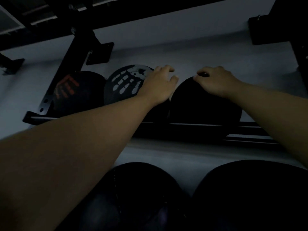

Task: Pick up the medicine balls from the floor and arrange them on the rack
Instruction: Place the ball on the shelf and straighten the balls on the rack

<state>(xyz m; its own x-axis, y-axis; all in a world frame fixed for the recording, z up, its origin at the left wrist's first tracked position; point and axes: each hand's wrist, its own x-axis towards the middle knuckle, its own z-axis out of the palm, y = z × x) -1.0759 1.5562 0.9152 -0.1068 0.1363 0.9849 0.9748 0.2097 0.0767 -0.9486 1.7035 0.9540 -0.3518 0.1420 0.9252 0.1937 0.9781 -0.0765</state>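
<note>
The scene is very dark. A plain black medicine ball rests on the black rack's rail. My right hand lies on its top with fingers curled, and my left hand presses its left side, fingers apart. To the left on the same rail sit a ball with a white handprint and a ball with red markings. Two more dark balls, one and the other, lie below at the bottom of the view.
The rack's slanted black upright and a bracket stand at the upper left; another dark bracket is at the upper right. A pale grey wall lies behind the rack. The rail extends right past the black ball.
</note>
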